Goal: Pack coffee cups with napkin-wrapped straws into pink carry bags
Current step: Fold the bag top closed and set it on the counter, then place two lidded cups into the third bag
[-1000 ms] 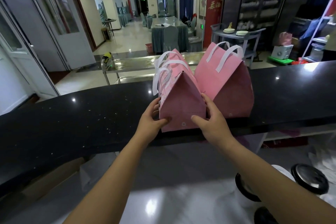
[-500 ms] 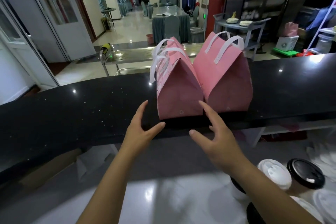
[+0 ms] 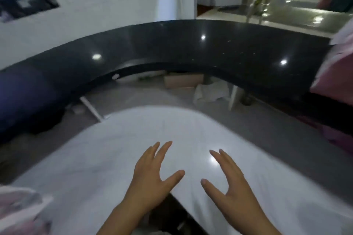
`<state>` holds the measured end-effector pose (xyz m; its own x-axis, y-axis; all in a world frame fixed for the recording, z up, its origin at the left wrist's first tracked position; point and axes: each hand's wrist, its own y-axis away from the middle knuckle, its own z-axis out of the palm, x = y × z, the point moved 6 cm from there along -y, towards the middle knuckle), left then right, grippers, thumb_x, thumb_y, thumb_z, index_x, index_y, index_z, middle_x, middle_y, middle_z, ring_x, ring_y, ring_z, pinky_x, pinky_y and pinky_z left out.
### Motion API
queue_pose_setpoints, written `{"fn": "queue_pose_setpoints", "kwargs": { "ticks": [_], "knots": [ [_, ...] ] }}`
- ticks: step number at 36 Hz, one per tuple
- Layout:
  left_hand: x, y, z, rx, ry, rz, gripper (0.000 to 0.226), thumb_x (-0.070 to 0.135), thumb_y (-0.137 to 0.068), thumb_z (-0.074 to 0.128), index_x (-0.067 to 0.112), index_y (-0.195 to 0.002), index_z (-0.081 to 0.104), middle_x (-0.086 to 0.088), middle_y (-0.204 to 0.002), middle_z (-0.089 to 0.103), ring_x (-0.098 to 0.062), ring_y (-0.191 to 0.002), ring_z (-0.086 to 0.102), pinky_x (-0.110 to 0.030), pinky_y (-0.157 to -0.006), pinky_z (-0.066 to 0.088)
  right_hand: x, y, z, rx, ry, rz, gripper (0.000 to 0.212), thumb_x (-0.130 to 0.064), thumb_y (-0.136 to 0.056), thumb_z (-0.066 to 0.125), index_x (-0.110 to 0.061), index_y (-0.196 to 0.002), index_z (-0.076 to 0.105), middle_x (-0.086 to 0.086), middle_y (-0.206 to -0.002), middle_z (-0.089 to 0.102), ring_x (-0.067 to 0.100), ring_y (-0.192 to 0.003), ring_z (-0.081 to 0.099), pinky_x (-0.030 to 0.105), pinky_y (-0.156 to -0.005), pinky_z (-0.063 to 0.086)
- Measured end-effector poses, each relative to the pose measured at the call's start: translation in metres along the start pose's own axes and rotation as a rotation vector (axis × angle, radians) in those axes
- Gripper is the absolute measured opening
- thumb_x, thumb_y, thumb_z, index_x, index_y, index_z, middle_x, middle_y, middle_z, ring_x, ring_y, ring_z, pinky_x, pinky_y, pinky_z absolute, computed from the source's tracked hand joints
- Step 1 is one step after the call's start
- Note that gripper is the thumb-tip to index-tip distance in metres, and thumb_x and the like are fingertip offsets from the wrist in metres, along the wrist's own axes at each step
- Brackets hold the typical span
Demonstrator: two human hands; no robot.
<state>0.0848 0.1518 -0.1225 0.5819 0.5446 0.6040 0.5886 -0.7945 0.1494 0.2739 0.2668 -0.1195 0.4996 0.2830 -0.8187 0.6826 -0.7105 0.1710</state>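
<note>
Both of my hands hover low over the white marble worktop [image 3: 118, 149], fingers spread and holding nothing. My left hand [image 3: 152, 175] is just left of centre, my right hand [image 3: 229, 179] a palm's width to its right. A pink carry bag [image 3: 336, 70] stands on the raised black counter [image 3: 191, 47] at the far right edge, cut off by the frame and well away from both hands. No coffee cups or straws are in view. The picture is blurred by head motion.
The curved black counter wraps round the far side of the worktop. Under it lie a cardboard box [image 3: 181, 82] and crumpled white plastic [image 3: 212, 91]. A blurred pink and white bundle [image 3: 21, 213] sits at the bottom left. White glazed doors stand behind.
My hands have let go of the pink bags on the counter and pulled back down over the white worktop. The view has swung left, so the bags now sit at the right edge.
</note>
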Motion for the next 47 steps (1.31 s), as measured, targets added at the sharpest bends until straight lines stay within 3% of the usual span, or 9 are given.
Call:
{"fn": "queue_pose_setpoints", "kwargs": {
  "ticks": [5, 10, 17, 21, 29, 32, 37, 43, 47],
  "knots": [
    [-0.056, 0.079, -0.051, 0.192, -0.030, -0.250, 0.073, 0.075, -0.083, 0.054, 0.065, -0.144, 0.016, 0.021, -0.165, 0.011, -0.004, -0.152, 0.005, -0.034, -0.124, 0.012, -0.031, -0.020, 0.065, -0.230, -0.043, -0.135, 0.065, -0.064, -0.084, 0.059, -0.063, -0.140, 0.028, -0.036, -0.155, 0.015, -0.016, -0.135, 0.015, 0.020, -0.111, 0.020],
    [-0.083, 0.159, -0.096, 0.324, -0.079, -0.455, 0.066, 0.072, -0.082, 0.057, 0.068, -0.136, 0.018, 0.022, -0.162, 0.015, -0.003, -0.151, 0.006, -0.032, -0.121, 0.012, -0.069, -0.022, 0.126, -0.430, -0.108, -0.260, 0.062, -0.058, -0.085, 0.063, -0.060, -0.140, 0.035, -0.033, -0.156, 0.020, -0.010, -0.143, 0.018, 0.028, -0.117, 0.025],
    [-0.090, 0.255, -0.164, 0.648, -0.049, -0.530, 0.064, 0.059, -0.082, 0.072, 0.054, -0.139, 0.043, 0.025, -0.148, 0.043, -0.002, -0.141, 0.035, -0.045, -0.115, 0.035, -0.134, 0.007, 0.179, -0.633, -0.095, -0.428, 0.055, -0.054, -0.088, 0.062, -0.056, -0.137, 0.038, -0.033, -0.150, 0.027, -0.008, -0.139, 0.023, 0.021, -0.112, 0.024],
    [-0.110, 0.288, -0.194, 0.766, -0.059, -0.610, 0.059, 0.055, -0.084, 0.070, 0.052, -0.137, 0.045, 0.030, -0.142, 0.045, 0.004, -0.132, 0.041, -0.041, -0.108, 0.042, -0.166, 0.023, 0.195, -0.660, -0.056, -0.520, 0.053, -0.057, -0.086, 0.062, -0.056, -0.135, 0.041, -0.036, -0.145, 0.029, -0.015, -0.130, 0.026, 0.017, -0.106, 0.024],
    [-0.180, 0.320, -0.251, 0.894, -0.130, -0.823, 0.058, 0.036, -0.087, 0.073, 0.037, -0.141, 0.050, 0.003, -0.140, 0.056, -0.022, -0.116, 0.059, -0.049, -0.090, 0.055, -0.214, 0.040, 0.235, -0.540, 0.087, -0.567, 0.047, -0.065, -0.082, 0.060, -0.050, -0.126, 0.052, -0.048, -0.107, 0.038, -0.019, -0.088, 0.044, 0.020, -0.084, 0.039],
    [-0.197, 0.320, -0.265, 0.881, -0.071, -0.799, 0.055, 0.035, -0.086, 0.073, 0.038, -0.137, 0.054, 0.009, -0.112, 0.065, -0.008, -0.086, 0.062, -0.032, -0.072, 0.054, -0.242, 0.046, 0.259, -0.487, 0.126, -0.602, 0.050, -0.068, -0.079, 0.057, -0.045, -0.123, 0.056, -0.034, -0.111, 0.050, -0.010, -0.081, 0.051, 0.014, -0.070, 0.040],
    [-0.216, 0.311, -0.297, 0.797, -0.140, -0.783, 0.045, 0.039, -0.085, 0.072, 0.037, -0.128, 0.061, 0.006, -0.116, 0.069, -0.018, -0.101, 0.062, -0.036, -0.084, 0.051, -0.294, 0.046, 0.309, -0.367, 0.241, -0.674, 0.052, -0.069, -0.080, 0.058, -0.033, -0.116, 0.065, -0.014, -0.115, 0.068, 0.001, -0.081, 0.058, 0.021, -0.064, 0.044],
    [-0.242, 0.280, -0.332, 0.640, -0.182, -0.672, 0.057, 0.041, -0.080, 0.076, 0.035, -0.133, 0.056, 0.008, -0.113, 0.064, -0.010, -0.093, 0.058, -0.032, -0.076, 0.050, -0.329, 0.035, 0.356, -0.288, 0.466, -0.578, 0.033, -0.065, -0.080, 0.066, -0.032, -0.080, 0.059, -0.015, -0.070, 0.056, 0.005, -0.059, 0.054, 0.020, -0.051, 0.040],
    [-0.267, 0.250, -0.327, 0.460, -0.101, -0.620, 0.066, 0.025, -0.081, 0.078, 0.031, -0.140, 0.049, 0.004, -0.109, 0.065, -0.018, -0.097, 0.063, -0.038, -0.083, 0.054, -0.328, 0.032, 0.368, -0.278, 0.504, -0.519, 0.020, -0.045, -0.086, 0.069, -0.029, -0.076, 0.063, -0.015, -0.066, 0.057, 0.006, -0.059, 0.056, 0.019, -0.049, 0.037]
  ]
}}
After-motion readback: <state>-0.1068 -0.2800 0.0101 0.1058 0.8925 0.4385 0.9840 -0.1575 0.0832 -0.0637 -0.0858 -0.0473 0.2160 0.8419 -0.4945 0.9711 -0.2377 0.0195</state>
